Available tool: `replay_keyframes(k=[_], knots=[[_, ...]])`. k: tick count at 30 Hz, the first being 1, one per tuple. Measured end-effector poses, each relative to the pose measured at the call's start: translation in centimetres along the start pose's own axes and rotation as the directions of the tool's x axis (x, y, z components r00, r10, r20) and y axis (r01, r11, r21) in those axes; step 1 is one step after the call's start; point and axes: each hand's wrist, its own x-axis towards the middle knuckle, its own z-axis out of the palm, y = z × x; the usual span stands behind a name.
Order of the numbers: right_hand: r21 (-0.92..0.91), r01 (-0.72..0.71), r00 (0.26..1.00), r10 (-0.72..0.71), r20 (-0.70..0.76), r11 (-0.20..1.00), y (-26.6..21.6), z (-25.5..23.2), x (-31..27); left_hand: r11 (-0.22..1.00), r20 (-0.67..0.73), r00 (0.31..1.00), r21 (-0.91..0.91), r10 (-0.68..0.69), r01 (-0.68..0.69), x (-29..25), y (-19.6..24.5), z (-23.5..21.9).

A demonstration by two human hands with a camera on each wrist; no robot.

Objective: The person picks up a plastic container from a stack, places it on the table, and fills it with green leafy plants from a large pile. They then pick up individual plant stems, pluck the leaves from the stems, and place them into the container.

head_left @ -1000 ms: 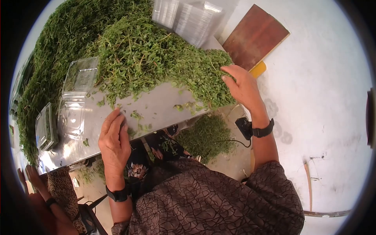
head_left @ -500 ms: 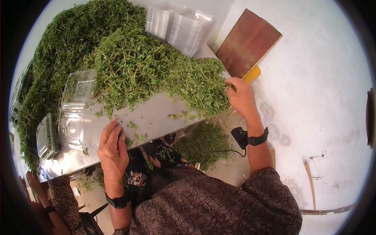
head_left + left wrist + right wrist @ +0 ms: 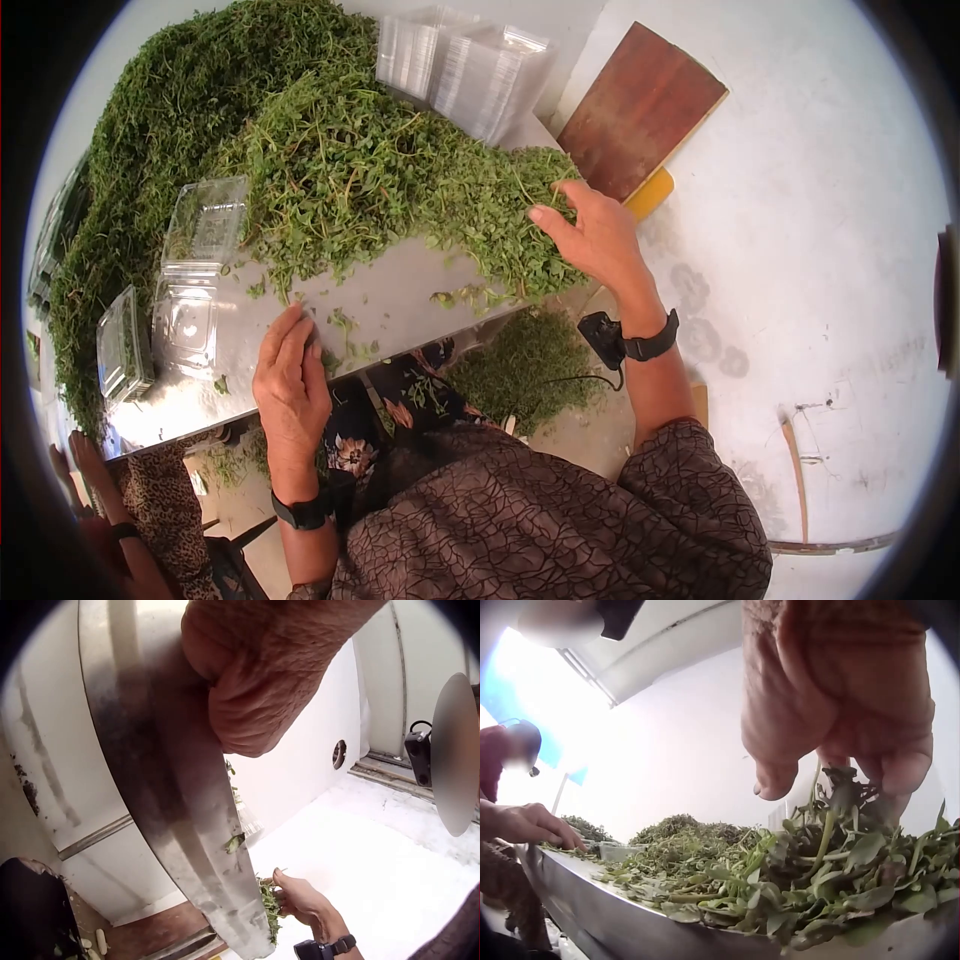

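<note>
My left hand [image 3: 290, 375] rests at the near edge of the metal table [image 3: 380, 290], fingers straight and close together, with only scattered leaves by the fingertips. In the head view, my right hand [image 3: 600, 235] is over the right end of a heap of leafy green stems [image 3: 330, 170], thumb spread from the fingers. The right wrist view has its fingers reaching down at dark sprigs [image 3: 844, 787]; the fingertips are partly hidden. Left of the heap lies an open clear plastic box [image 3: 187, 325]. Beside it stands another clear box [image 3: 122, 345] with greens inside.
Stacks of clear plastic boxes [image 3: 485, 80] stand behind the heap. A reddish-brown board [image 3: 640, 110] and a yellow object [image 3: 652, 193] are past the table's right end. More greens [image 3: 525, 365] lie below the table. Another person's hand [image 3: 88, 455] shows at lower left.
My right hand swung out past the table's right end with fingers curled round some greens, then came back left over the heap and spread its thumb. The left hand has stayed in place.
</note>
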Motion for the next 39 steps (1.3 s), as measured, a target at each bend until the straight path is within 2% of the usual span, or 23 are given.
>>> replay_keyframes(k=[1, 5, 7, 8, 10, 11, 15, 17, 18, 20, 24, 27, 29, 30, 32, 34, 36, 39], knots=[[-0.019, -0.015, 0.998, 0.016, 0.058, 1.000, -0.1, 0.1, 0.1, 1.000, -0.006, 1.000, 0.014, 0.008, -0.008, -0.1, 0.0, 0.0], [-0.135, 0.008, 0.997, 0.002, 0.077, 0.991, 1.3, 1.0, 0.7, 1.000, -0.007, 1.000, 0.023, 0.018, -0.018, 0.0, 0.0, 0.0], [0.142, 0.060, 0.997, -0.054, -0.047, 0.988, 2.1, 1.0, 0.9, 1.000, -0.005, 1.000, 0.015, 0.004, -0.004, 0.1, 0.1, 0.0], [0.138, 0.055, 0.998, -0.049, -0.049, 0.989, 2.1, 0.6, 1.0, 1.000, -0.002, 1.000, 0.009, 0.006, -0.006, 0.1, 0.1, -0.1], [0.165, -0.049, 0.982, 0.077, -0.170, 0.985, 1.7, -0.9, 0.9, 1.000, 0.005, 1.000, -0.001, -0.008, 0.008, 0.1, 0.3, -0.1], [0.149, -0.038, 0.976, 0.068, -0.205, 0.988, 2.0, -1.4, 0.9, 1.000, 0.011, 1.000, -0.011, -0.003, 0.004, 0.1, 0.3, -0.1], [0.144, -0.068, 0.978, 0.094, -0.185, 0.987, 2.9, -0.9, -0.1, 0.999, 0.005, 1.000, 0.033, 0.004, -0.004, 0.0, 0.1, 0.1], [-0.048, -0.008, 0.992, 0.002, -0.126, 0.999, 4.0, 0.0, -0.5, 0.999, 0.005, 1.000, 0.041, -0.001, 0.001, 0.0, 0.1, 0.1], [-0.051, -0.010, 0.992, 0.004, -0.125, 0.999, 4.0, 0.1, -0.7, 0.999, 0.011, 1.000, 0.046, 0.003, -0.004, 0.0, 0.1, 0.0], [-0.186, -0.018, 0.998, 0.007, -0.057, 0.982, 3.9, 0.3, -1.3, 0.998, 0.019, 1.000, 0.055, 0.006, -0.007, -0.1, -0.1, 0.0], [-0.172, 0.010, 0.999, -0.017, -0.045, 0.985, 3.7, 0.4, -2.0, 0.998, 0.019, 1.000, 0.055, 0.001, -0.002, -0.2, -0.1, 0.1], [-0.226, 0.008, 1.000, -0.013, -0.021, 0.974, 4.7, 1.4, -2.0, 0.999, 0.016, 1.000, 0.053, -0.004, 0.003, -0.2, -0.2, 0.2], [-0.056, -0.002, 0.981, -0.009, -0.195, 0.998, 5.3, 1.8, -1.8, 0.998, 0.005, 1.000, 0.059, -0.001, 0.000, -0.2, -0.2, 0.1], [-0.053, 0.002, 0.981, -0.013, -0.192, 0.999, 5.4, 1.6, -1.7, 0.998, 0.000, 1.000, 0.059, 0.017, -0.017, -0.1, 0.0, 0.1], [0.016, -0.088, 0.969, 0.089, -0.231, 0.996, 4.6, 0.3, -1.5, 0.998, 0.001, 0.999, 0.061, 0.032, -0.032, 0.0, 0.0, 0.0], [0.064, -0.123, 0.971, 0.134, -0.197, 0.990, 3.5, -0.1, -1.8, 0.998, -0.006, 0.999, 0.047, 0.038, -0.037, -0.1, 0.0, 0.1], [0.099, 0.000, 0.975, 0.021, -0.221, 0.995, 2.9, 0.3, -1.9, 0.999, -0.003, 1.000, 0.039, 0.013, -0.013, 0.0, 0.1, 0.1], [0.105, 0.062, 0.978, -0.040, -0.205, 0.993, 2.6, 0.9, -1.2, 0.999, -0.001, 1.000, 0.038, -0.010, 0.010, -0.1, 0.0, 0.1]])
